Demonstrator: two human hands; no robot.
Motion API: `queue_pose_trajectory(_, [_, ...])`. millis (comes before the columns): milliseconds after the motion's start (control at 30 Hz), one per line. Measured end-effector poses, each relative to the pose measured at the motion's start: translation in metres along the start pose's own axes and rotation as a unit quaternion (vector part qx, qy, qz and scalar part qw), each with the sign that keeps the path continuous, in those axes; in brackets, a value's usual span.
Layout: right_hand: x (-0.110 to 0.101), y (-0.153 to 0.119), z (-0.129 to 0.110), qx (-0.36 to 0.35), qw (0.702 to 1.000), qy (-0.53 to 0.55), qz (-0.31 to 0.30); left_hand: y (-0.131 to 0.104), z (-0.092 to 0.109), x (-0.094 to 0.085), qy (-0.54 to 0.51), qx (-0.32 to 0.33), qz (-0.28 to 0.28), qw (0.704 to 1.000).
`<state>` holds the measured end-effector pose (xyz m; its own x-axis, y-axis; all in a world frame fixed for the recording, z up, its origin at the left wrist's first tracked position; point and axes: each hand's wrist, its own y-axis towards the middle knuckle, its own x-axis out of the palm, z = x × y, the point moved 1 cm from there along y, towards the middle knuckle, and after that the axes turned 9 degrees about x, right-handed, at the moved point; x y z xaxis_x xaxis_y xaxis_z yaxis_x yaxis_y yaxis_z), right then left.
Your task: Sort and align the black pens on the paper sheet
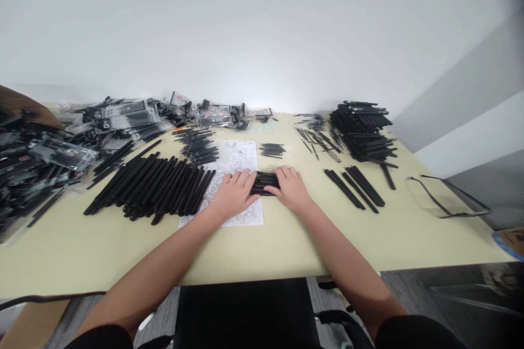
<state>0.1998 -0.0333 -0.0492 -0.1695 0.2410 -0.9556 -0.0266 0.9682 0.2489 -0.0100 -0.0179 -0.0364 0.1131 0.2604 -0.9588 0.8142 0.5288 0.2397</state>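
Note:
A small bundle of thin black sticks lies crosswise between my hands near the middle of the table. My left hand is closed round its left end, over a white patterned sheet. Round the right end, my right hand is closed too, with the thumb on the near side. Beyond the bundle is a small group of thin black pieces. Left of my left hand lies a wide row of thick black tubes.
Plastic packets heap up at the back left. At the right are stacked black tubes, several separate tubes, scattered thin pieces and black-framed glasses. Another thin-stick pile lies beyond my left hand.

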Motion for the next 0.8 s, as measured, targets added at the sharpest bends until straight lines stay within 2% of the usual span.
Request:
queue_pose_trajectory(267, [0.003, -0.001, -0.004, -0.039, 0.999, -0.008, 0.029, 0.000, 0.000, 0.002, -0.014, -0.001, -0.003, 1.000])
queue_pose_trajectory(533, [0.003, -0.002, -0.006, -0.091, 0.996, -0.013, 0.023, -0.002, 0.002, 0.001, -0.035, -0.004, -0.012, 0.999])
queue_pose_trajectory(800, [0.005, -0.003, -0.010, -0.132, 0.989, -0.020, 0.061, -0.001, 0.003, 0.010, -0.059, 0.037, 0.061, 0.996])
